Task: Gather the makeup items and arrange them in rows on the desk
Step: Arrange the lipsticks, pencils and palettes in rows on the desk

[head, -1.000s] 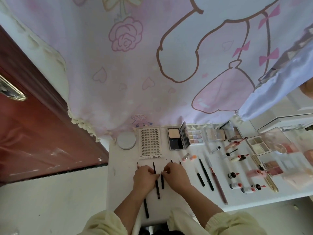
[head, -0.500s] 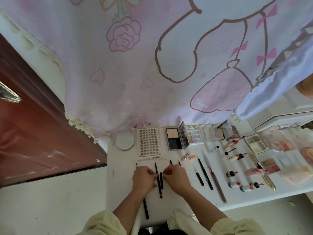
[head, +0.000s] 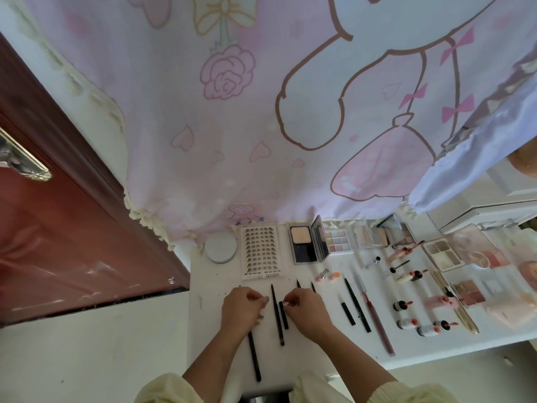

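While both hands are working near the front edge, short black pencil [head: 283, 315] is lying just right of long dark pencil [head: 276, 312]. Both are thin, rigid and matte, with long axes running away from the person, nearly parallel. Right hand [head: 308, 312] is nearer, sitting just right of the short one, fingers [head: 290, 301] curling and pinching its far end. Left hand [head: 242, 309] is resting over a third pencil [head: 254, 356], fingers curled, grip impossible to tell. White surface [head: 209, 315] is looking smooth. Lash card [head: 261, 251] and round white compact [head: 220, 247] are sitting beyond.

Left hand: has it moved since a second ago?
Yes. The left hand slid slightly left relative to the lash card, uncovering the long pencil.
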